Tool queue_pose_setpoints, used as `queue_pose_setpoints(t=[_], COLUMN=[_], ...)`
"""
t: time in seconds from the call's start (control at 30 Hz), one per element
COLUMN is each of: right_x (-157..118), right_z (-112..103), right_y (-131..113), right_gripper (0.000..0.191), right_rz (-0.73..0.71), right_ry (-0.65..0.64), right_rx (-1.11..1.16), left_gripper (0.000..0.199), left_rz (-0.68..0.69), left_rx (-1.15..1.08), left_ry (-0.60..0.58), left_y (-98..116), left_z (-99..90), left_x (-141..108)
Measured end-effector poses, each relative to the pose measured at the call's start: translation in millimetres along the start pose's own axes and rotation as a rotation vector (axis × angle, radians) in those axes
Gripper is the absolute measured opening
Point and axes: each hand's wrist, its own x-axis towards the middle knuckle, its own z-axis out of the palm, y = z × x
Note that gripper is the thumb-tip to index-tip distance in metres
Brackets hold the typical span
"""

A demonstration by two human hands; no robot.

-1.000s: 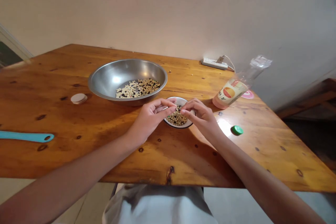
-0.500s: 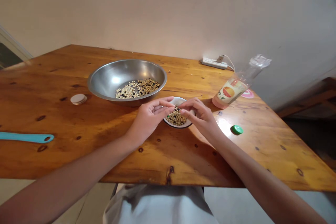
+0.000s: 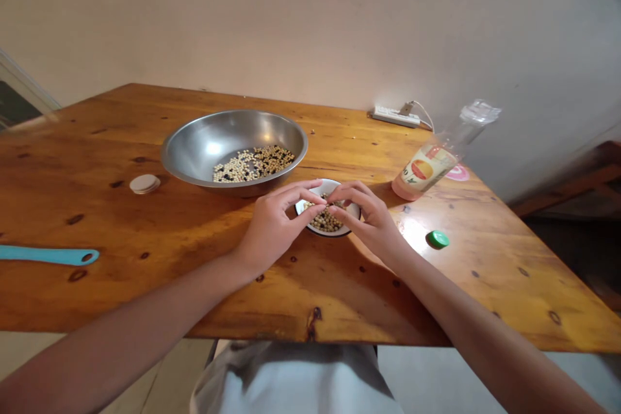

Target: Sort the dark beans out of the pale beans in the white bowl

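A small white bowl (image 3: 350,213) with a dark rim stands near the front of the wooden table, holding pale and black beans (image 3: 326,222). Over its left side is my left hand (image 3: 281,213), thumb and fingertips drawn together. From the right, my right hand (image 3: 371,213) reaches over the bowl in a similar pinch. The fingertips of both hands meet above the beans; whatever lies between them is too small to make out. Behind and to the left, a wide steel basin (image 3: 194,149) holds more mixed beans (image 3: 255,163).
A tilted clear bottle (image 3: 422,171) with an orange label stands at the right, near a green cap (image 3: 438,239). By the wall lies a white power strip (image 3: 395,116). On the left are a white lid (image 3: 144,183) and a blue handle (image 3: 48,255).
My left hand has shifted slightly right, its thumb and fingers wider apart along their length. The fingertips of both hands have come together over the bowl, which shows more at its left side.
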Motion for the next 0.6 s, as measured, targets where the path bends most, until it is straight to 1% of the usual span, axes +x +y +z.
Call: queue_pose_setpoints(t=[0.07, 0.17, 0.27, 0.47, 0.6], right_x=[0.6, 1.3, 1.6, 2.1, 2.7], right_z=[-0.1, -0.4, -0.9, -1.9, -3.0], right_y=[2.6, 6.2, 6.9, 5.9, 6.0], right_gripper=[0.007, 0.007, 0.009, 0.015, 0.016], right_rz=[-0.002, -0.005, 0.01, 0.048, 0.062], right_ry=[0.012, 0.042, 0.044, 0.022, 0.013], right_rx=[-0.016, -0.012, 0.006, 0.03, 0.008], left_gripper=[0.013, 0.013, 0.013, 0.012, 0.011], left_rz=[0.01, 0.019, 0.008, -0.053, -0.078], left_rx=[0.02, 0.01, -0.006, -0.154, -0.192], left_ry=[0.001, 0.011, 0.011, 0.035, 0.07], left_y=[-0.9, -3.2, -4.8, -4.7, -3.8], left_z=[-0.4, -0.6, -0.5, -1.5, -3.0], left_x=[0.3, 0.6, 1.0, 4.0, 5.5])
